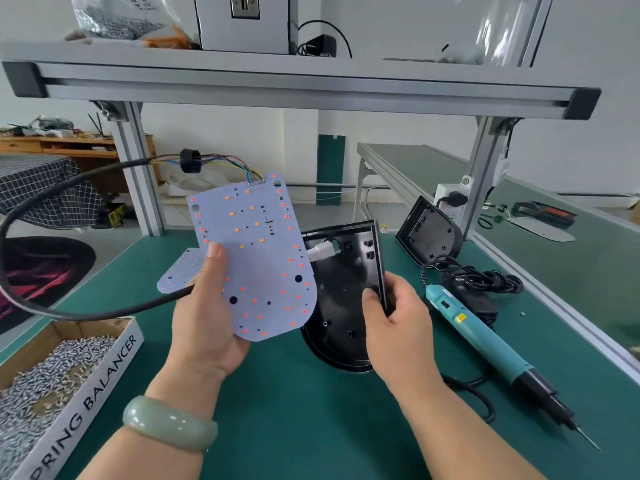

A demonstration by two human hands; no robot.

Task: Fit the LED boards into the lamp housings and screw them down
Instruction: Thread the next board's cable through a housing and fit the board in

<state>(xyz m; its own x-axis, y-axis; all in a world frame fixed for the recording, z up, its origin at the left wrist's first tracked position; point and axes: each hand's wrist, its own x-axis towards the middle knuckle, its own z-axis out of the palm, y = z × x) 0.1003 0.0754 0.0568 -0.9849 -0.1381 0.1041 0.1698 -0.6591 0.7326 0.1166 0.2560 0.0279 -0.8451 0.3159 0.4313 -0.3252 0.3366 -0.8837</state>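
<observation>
My left hand [204,310] holds a pale LED board [263,258] upright above the mat, thumb on its face. Coloured wires run from the board's top edge through a black ring [190,161] into a thick black cable [52,188]. My right hand [394,323] grips the right rim of a black lamp housing [343,289], tilted up on the mat, its hollow inside facing me, with a white connector [320,252] showing inside. The board overlaps the housing's left edge. A second LED board [176,271] lies flat behind my left hand. Another black housing [429,233] stands at the back right.
A teal electric screwdriver [485,337] lies on the green mat [294,410] to the right, its coiled cord [478,275] behind it. A cardboard box of screws [52,386] sits at the front left. An aluminium shelf frame [294,81] spans overhead on two posts.
</observation>
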